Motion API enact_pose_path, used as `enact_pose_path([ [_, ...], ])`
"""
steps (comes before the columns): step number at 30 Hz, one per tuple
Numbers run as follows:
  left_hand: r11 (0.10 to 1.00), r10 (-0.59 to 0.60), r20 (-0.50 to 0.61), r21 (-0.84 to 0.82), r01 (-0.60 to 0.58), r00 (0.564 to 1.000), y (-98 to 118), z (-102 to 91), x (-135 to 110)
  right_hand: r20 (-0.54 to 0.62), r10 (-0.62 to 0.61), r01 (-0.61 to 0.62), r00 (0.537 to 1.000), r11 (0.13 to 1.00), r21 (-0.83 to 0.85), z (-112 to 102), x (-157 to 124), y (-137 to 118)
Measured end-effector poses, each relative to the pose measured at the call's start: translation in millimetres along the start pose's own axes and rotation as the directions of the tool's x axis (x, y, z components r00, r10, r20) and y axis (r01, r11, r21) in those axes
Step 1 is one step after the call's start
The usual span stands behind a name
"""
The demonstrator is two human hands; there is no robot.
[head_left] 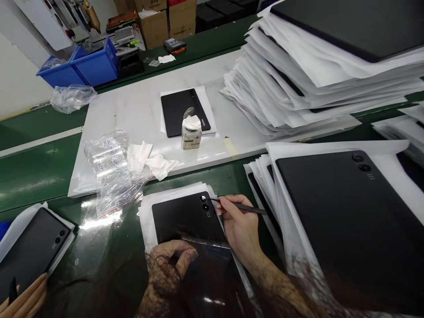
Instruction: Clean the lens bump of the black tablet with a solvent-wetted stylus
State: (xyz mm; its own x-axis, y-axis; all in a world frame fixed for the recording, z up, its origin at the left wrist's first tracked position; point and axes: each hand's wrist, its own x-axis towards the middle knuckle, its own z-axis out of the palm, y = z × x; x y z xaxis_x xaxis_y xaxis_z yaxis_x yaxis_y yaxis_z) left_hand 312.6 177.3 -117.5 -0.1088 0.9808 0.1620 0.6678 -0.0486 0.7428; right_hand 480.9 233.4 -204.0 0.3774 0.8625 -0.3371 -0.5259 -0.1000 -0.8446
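A black tablet back cover (pixel 185 218) lies on white sheets in front of me, with two round camera lenses near its upper right corner. My right hand (pixel 240 227) is closed around dark tweezers (pixel 248 208), whose thin tip reaches the upper lens. Over the cover's lower left side, my left hand (pixel 172 260) has thumb and fingertips pressed together; what they pinch, if anything, I cannot make out. Close to those fingertips, the edge of a clear film (pixel 207 243) crosses the cover. Strands of hair blur the lower part of the view.
Stacked covers in white sheets (pixel 298 84) rise at right, with another large cover (pixel 344 221) nearer. Ahead, a white board (pixel 132 110) bears a small bottle (pixel 191 139), wipes (pixel 160 166) and a plastic bag (pixel 111 165). Another person's hand (pixel 28 296) is at lower left.
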Motion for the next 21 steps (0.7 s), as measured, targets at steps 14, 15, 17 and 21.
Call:
enact_pose_path([
  [14, 0.994, 0.054, -0.088, 0.094, -0.046, 0.995, -1.9, 5.7, -3.3, 0.011, 0.001, -0.001, 1.000, 1.000, -0.024, 2.5, -4.9, 0.4],
  [15, 0.994, 0.055, -0.084, 0.098, -0.047, 0.995, -2.2, 5.7, -3.5, 0.012, 0.008, -0.007, 1.000, 1.000, -0.025, 1.9, -4.8, 0.4],
  [17, 0.993, 0.053, -0.077, 0.106, -0.045, 0.996, -3.0, 5.9, -4.1, 0.014, 0.016, -0.015, 1.000, 0.999, -0.030, 0.8, -4.5, 0.5],
  [21, 0.993, 0.049, -0.079, 0.109, -0.040, 0.996, -4.2, 6.6, -5.4, 0.040, -0.002, 0.005, 0.999, 0.998, -0.058, -1.2, -3.4, 1.3],
])
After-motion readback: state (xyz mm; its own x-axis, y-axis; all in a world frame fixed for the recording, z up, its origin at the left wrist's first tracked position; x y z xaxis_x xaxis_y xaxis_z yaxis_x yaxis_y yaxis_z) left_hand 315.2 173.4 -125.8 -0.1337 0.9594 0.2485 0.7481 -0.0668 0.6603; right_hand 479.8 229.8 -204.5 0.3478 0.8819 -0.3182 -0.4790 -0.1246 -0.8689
